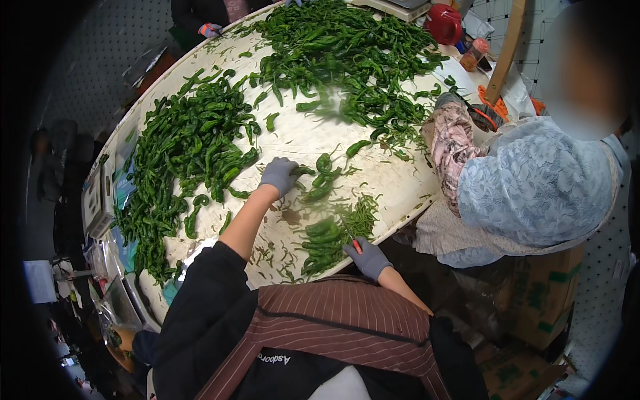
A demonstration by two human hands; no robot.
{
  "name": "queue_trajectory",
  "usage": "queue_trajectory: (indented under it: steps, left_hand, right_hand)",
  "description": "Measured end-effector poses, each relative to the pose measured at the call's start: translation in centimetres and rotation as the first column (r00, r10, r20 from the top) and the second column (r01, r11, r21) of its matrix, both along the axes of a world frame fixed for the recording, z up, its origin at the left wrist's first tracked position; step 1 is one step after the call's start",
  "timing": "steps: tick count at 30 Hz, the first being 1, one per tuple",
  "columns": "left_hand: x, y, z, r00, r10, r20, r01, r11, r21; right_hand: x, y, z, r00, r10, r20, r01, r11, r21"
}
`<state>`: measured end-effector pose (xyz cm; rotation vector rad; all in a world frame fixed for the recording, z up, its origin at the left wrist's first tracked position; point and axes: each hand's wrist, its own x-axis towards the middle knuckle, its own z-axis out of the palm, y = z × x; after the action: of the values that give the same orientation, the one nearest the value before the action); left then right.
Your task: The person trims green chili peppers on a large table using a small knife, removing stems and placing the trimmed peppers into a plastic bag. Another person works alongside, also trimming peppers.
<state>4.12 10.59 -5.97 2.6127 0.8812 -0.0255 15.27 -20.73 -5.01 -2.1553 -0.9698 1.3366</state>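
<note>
My left hand (280, 176), in a grey glove, is over the white tabletop (295, 142) with its fingers closed on a green pepper (303, 171). To its right lie a few loose green peppers (322, 186). In my right hand (369, 259), also gloved in grey, is a small red-handled tool (356, 245) with a thin tip; its exact kind is hard to tell. Close to this hand, near the table edge, green peppers lie in a row (320, 250). A heap of cut green stems (361, 216) is just beyond the tool.
A large pepper pile (195, 135) spreads to the left, another (345, 45) at the far side. At right stands a co-worker in a blue lace garment (535, 185); another person's gloved hand (210, 30) is across the table. Cardboard boxes (537, 295) are at lower right.
</note>
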Motion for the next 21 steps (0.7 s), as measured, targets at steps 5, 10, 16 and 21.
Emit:
queue_trajectory:
  steps: [5,10,16,21]
  left_hand:
    - [-2.0,-1.8,0.7,0.716,0.680,0.160,-0.132,0.357,-0.925]
    - [-2.6,-8.0,2.7,0.461,0.864,-0.204,0.478,-0.435,-0.763]
    - [-1.3,-10.8,1.9,0.355,0.903,-0.240,0.503,-0.401,-0.766]
    - [-0.4,-14.4,3.3,0.381,0.880,-0.284,0.459,-0.447,-0.768]
  right_hand:
    - [-0.5,-0.1,1.4,0.999,0.041,-0.001,-0.041,0.999,-0.008]
    - [-1.2,0.7,3.3,0.996,0.090,0.026,-0.091,0.994,0.063]
    - [-1.4,1.0,3.6,0.998,0.018,0.059,-0.024,0.993,0.113]
    - [-1.3,1.1,4.1,0.993,-0.078,0.087,0.066,0.989,0.131]
